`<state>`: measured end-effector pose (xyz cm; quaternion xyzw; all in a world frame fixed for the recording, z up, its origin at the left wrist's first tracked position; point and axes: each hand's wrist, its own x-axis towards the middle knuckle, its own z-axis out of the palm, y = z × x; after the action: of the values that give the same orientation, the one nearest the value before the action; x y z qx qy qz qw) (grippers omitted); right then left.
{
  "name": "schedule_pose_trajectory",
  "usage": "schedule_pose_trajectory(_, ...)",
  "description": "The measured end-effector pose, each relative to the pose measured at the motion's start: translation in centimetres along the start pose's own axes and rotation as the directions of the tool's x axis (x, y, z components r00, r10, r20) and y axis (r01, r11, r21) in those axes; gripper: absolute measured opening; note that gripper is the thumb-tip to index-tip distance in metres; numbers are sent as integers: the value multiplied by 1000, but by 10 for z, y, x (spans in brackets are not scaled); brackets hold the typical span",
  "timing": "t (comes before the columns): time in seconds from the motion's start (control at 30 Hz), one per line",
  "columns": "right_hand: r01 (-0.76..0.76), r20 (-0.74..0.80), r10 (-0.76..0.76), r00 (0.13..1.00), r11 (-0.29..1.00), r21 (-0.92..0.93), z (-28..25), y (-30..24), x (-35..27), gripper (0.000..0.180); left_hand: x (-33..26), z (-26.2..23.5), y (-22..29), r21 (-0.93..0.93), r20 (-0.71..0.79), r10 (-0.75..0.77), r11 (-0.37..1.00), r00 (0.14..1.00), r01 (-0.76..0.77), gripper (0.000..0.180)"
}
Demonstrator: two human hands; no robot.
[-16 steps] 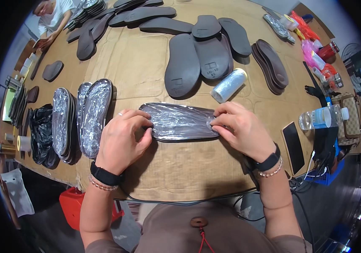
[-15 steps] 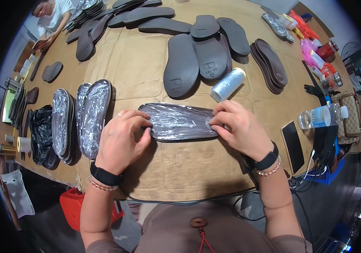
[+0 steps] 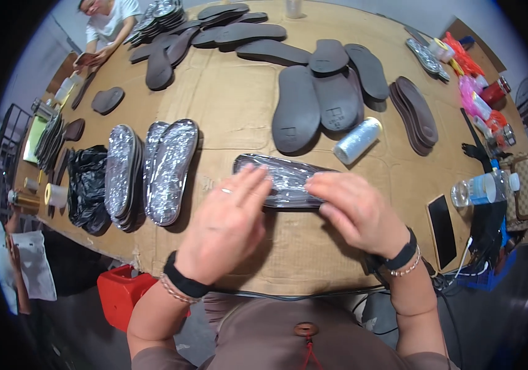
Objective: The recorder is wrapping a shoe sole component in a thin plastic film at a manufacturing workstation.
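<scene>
Pressing flat on the film-wrapped insole [image 3: 282,179] that lay on the cardboard-covered bench [image 3: 239,117], the left hand [image 3: 230,225] had slid inward with open fingers, while the right hand [image 3: 356,213] pinched the film at its near end, suggesting smoothing.

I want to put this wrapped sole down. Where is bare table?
Bare cardboard table top lies between the wrapped-sole stacks and the dark soles, and near the front edge under the hands. The far end and right edge are crowded.
</scene>
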<state>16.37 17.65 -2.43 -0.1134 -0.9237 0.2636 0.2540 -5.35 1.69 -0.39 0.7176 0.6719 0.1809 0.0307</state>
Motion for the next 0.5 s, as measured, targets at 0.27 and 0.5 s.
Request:
schedule_pose_trajectory(0.27,5,216,20,976,993,-114,7,-4,-10,28,0,24,-14,76,225,69,993,972,-89,60)
schedule_pose_trajectory(0.5,-13,105,21,994,997,-72,-10,8,-8,13,0,16,-22,19,225,73,997,972,-79,58)
